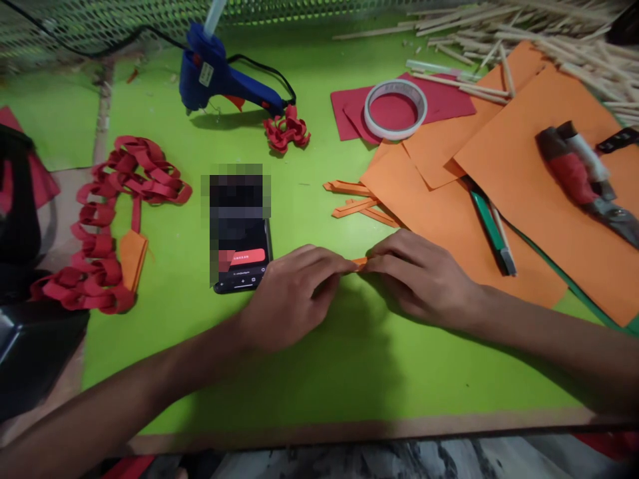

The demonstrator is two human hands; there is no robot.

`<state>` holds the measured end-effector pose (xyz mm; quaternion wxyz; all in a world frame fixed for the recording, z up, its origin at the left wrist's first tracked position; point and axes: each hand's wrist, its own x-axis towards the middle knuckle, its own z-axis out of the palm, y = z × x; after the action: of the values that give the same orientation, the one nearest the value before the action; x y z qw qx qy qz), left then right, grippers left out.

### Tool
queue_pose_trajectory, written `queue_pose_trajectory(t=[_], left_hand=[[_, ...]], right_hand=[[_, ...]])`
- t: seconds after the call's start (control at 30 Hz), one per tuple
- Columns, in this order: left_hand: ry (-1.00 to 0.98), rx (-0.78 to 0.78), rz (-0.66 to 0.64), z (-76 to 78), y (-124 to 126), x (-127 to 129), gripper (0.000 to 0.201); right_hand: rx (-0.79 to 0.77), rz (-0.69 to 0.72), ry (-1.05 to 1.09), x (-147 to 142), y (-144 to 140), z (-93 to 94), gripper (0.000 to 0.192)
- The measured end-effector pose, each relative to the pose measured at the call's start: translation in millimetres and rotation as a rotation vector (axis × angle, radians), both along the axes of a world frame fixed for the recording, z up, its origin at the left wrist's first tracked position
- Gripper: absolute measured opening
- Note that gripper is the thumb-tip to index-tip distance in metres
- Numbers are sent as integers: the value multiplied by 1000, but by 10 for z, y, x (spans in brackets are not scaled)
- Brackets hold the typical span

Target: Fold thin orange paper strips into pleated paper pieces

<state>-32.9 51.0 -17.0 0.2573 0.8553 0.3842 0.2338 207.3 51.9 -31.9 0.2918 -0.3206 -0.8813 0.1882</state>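
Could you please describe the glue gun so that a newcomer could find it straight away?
Start at the green table and look to its far edge, left of the tape roll. The glue gun lies there with a black cord; it is the only blue thing among red and orange paper.

Just one view here, a head-worn cam looking forward and down at the green table (324, 372) from the near edge. It sits pretty close: both forearms come in from the bottom corners, and the table fills nearly the whole picture. Taking the phone (240, 249) as centre, the blue glue gun (219, 76) is behind it toward the far mesh wall (100, 23), orange paper sheets (524, 166) off to its right, red paper chain (112, 219) to its left.
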Motion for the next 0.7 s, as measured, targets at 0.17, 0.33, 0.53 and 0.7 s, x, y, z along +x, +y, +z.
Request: queue_pose_trajectory(t=[0.17,0.33,0.53,0.7], left_hand=[[10,-72,10,48,29,18,24],[30,-141,18,80,53,19,25],[75,-43,-36,23,35,33,23],[36,-17,33,-9,49,88,15]], right_hand=[[20,-37,-14,0,-13,14,19],[73,-25,-45,17,-8,1,22],[18,-25,-30,7,1,-10,20],[8,-45,-9,-1,2,-4,21]])
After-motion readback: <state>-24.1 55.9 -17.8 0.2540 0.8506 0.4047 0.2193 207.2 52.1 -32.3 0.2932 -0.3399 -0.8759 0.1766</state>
